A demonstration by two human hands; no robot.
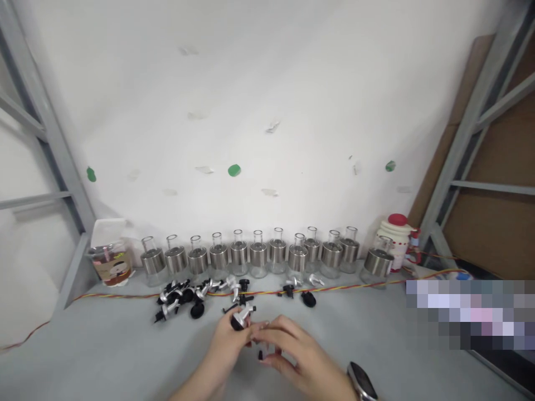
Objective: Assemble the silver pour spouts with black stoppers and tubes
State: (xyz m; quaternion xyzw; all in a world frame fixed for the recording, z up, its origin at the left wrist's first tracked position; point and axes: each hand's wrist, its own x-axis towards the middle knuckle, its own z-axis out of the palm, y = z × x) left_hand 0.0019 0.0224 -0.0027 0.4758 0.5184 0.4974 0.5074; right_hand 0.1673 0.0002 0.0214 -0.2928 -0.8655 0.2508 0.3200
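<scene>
Our right hand (295,351) curled, black piece (261,355) at thumb; couldn't tell if pinched. Our left hand (229,337) gripped silver-black spout (239,320) just beyond. Apparently small-part handling; next move seemed to want steady left grip. Farther: loose spouts (169,309), bottles (219,257).

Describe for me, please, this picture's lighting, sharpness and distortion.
Throughout the head view: soft light on the wall; faint shadow on the table by the left forearm; pale highlights on the bottles; slight blur on the left hand, right hand and pourer; left post and right post leaning outward, probably lens distortion; coarse pixels masking part of the lower right.
</scene>
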